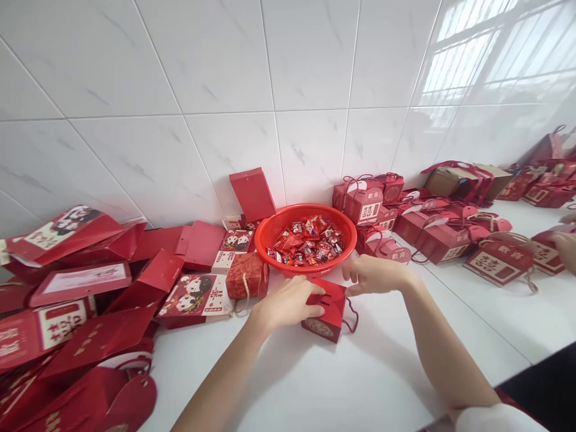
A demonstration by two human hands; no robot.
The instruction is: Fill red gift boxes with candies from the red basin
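Observation:
A small red candy box (pixel 330 313) with a slotted top and a gold round design stands on the white counter in front of me. My left hand (pixel 290 303) is closed on its left side, fingers and thumb reaching over the top. At the far right corner of the box is my right hand (pixel 375 274), its fingers bent but apart; whether they touch the box I cannot tell. A dark red cord handle (pixel 353 321) loops out from the box's right side. Just behind the box, a red plastic basket (pixel 260 243) holds many wrapped candies (pixel 308 240).
Flattened and partly folded red boxes (pixel 85 336) pile up on the left. A patterned red box (pixel 245 276) stands beside the basket. To the right are several made-up boxes (pixel 366 201) with cords. Another person's hand (pixel 566 249) shows at the right edge. A tiled wall (pixel 225 72) rises behind.

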